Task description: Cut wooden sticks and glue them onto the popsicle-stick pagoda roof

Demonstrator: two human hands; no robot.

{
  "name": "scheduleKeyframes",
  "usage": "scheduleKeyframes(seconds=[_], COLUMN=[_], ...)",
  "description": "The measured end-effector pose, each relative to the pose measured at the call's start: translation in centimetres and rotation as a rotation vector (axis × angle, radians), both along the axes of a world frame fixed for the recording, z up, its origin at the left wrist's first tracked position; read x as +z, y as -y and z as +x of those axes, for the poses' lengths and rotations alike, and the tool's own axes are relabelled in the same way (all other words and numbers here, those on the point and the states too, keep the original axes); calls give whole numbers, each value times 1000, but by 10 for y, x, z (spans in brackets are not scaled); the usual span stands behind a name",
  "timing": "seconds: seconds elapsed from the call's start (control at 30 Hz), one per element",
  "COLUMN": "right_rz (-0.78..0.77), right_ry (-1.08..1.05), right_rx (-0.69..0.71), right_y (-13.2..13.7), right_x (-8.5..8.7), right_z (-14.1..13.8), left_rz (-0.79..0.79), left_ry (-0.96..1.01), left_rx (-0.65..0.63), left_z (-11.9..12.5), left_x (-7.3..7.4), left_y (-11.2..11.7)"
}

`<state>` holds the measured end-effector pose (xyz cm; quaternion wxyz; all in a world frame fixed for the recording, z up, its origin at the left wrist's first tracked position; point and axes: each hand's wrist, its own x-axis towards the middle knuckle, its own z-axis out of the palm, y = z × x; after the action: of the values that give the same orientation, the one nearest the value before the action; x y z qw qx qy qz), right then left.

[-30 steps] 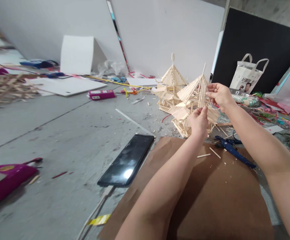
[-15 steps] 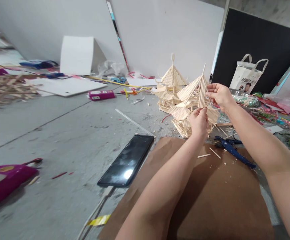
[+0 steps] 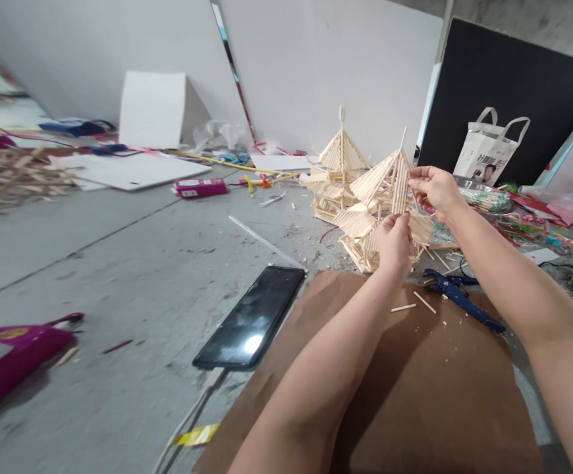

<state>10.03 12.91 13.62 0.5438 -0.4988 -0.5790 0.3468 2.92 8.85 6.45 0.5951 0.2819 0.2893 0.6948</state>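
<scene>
A pavilion model [image 3: 358,227] built of thin pale wooden sticks stands at the far edge of the brown sheet. Its pointed stick roof [image 3: 378,176] leans to one side of the upright behind it. My left hand [image 3: 394,240] is closed, thumb and fingers pinching the lower edge of a roof panel. Higher up on the right, my right hand [image 3: 435,192] has its fingertips pinched at the roof's right side; the exact piece between them is hard to make out. A second finished-looking pagoda model [image 3: 342,158] with a tall tip rises behind.
Blue cutting pliers [image 3: 464,299] and short stick pieces [image 3: 404,308] lie on the brown sheet [image 3: 429,395]. Left of it rests a phone [image 3: 251,319] on a cable. A purple tool [image 3: 20,355] is at far left. A white bag [image 3: 487,148] stands behind.
Almost nothing differs. My right hand has shifted very slightly, and both hands keep their places on the stick roof.
</scene>
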Motion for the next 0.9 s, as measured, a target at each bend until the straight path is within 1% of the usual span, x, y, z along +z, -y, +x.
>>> scheduleKeyframes(seconds=[0.47, 0.63, 0.8, 0.9], right_rz=[2, 13, 110, 165], right_ry=[7, 33, 75, 102], right_rx=[-15, -21, -109, -126], right_y=[-4, -3, 9, 23], right_x=[-2, -3, -4, -12], right_z=[-1, 2, 17, 34], left_rz=[-7, -21, -89, -88], left_ry=[0, 14, 25, -39], left_rx=[-19, -45, -130, -224], left_z=[0, -1, 5, 14], left_x=[1, 1, 1, 0], left_y=[3, 5, 13, 24])
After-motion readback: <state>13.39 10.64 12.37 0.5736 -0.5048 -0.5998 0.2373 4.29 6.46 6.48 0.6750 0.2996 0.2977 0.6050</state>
